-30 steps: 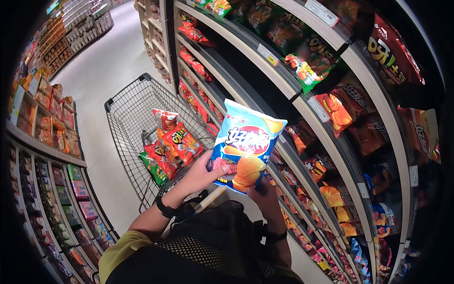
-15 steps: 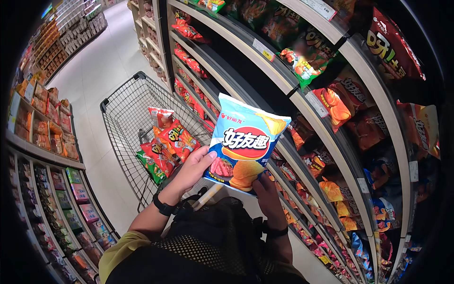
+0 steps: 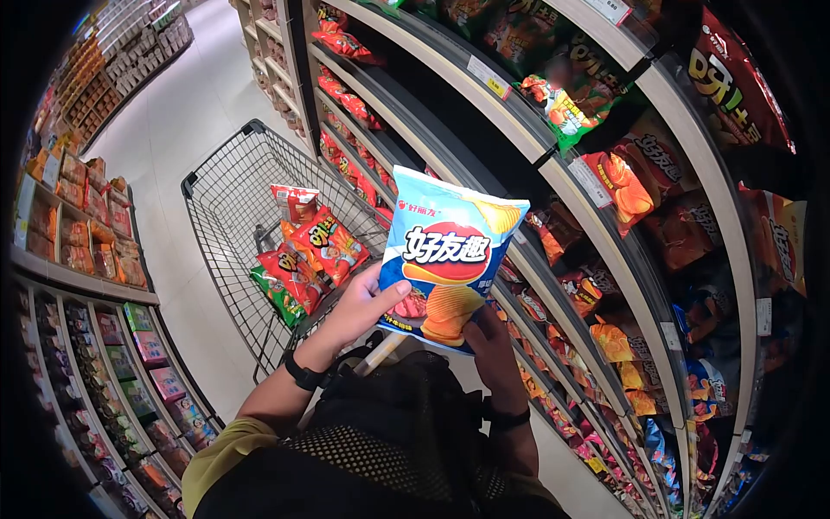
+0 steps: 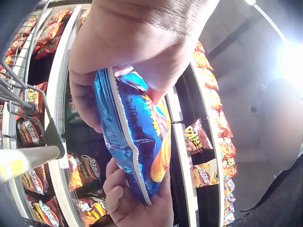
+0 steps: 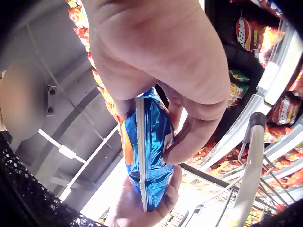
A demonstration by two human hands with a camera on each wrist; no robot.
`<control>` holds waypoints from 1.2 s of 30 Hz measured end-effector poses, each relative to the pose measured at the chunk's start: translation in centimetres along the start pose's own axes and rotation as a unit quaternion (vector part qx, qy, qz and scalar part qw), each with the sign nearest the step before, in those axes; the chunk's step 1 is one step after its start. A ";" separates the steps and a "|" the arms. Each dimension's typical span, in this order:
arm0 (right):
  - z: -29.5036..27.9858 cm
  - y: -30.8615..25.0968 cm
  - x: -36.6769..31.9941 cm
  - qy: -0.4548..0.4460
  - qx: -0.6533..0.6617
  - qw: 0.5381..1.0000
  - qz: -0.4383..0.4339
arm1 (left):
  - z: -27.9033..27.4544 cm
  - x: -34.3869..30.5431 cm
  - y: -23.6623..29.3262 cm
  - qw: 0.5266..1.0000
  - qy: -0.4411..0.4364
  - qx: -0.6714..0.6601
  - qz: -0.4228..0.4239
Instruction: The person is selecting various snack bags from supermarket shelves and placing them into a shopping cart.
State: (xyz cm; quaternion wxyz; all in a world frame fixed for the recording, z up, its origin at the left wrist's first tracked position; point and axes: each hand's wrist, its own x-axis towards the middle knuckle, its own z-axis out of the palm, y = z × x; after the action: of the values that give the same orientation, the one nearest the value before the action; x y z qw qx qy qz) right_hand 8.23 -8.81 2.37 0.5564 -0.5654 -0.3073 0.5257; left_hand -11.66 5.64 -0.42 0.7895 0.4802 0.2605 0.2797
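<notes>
A blue and white chip bag (image 3: 451,251) is held up in front of the body, its printed front facing the head camera. The left hand (image 3: 365,310) grips its lower left side, thumb on the front. At the lower right corner the right hand (image 3: 491,339) pinches the bag. In the left wrist view the left hand (image 4: 135,52) and right hand (image 4: 142,203) hold opposite ends of the bag's bottom edge (image 4: 132,137). The right wrist view shows the right hand (image 5: 161,61) near and the left hand (image 5: 142,203) beyond, both on the bag (image 5: 154,151).
A wire shopping cart (image 3: 216,199) at the left holds several red bags (image 3: 330,246) and a green bag (image 3: 281,298). Shelves of chip bags (image 3: 661,156) curve along the right. More stocked shelves (image 3: 78,285) stand across the aisle, with floor (image 3: 164,164) between.
The bag has tilted, so its front print, glared over at first, reads clearly. It has moved slightly left with both hands. Both hands have kept hold.
</notes>
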 end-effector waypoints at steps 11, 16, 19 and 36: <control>0.5 0.0 -0.2 0.022 -0.050 0.998 -0.007 | -0.1 -0.5 0.2 1.000 0.015 -0.007 -0.023; -0.1 1.1 0.2 0.056 -0.073 0.996 -0.014 | 0.4 -0.8 0.5 1.000 -0.026 -0.001 -0.011; -0.3 1.2 0.0 0.065 -0.104 0.992 -0.005 | 0.5 -0.9 0.5 1.000 -0.028 0.000 -0.005; 0.0 0.6 -0.5 0.106 -0.124 0.985 -0.053 | 0.8 -1.3 1.2 0.999 0.001 -0.032 -0.013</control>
State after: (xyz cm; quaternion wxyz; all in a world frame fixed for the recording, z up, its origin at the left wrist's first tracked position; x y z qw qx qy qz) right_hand 7.93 -9.37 1.94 0.5385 -0.6652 -0.3389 0.3907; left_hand -12.27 4.66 1.19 0.8077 0.4514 0.2583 0.2779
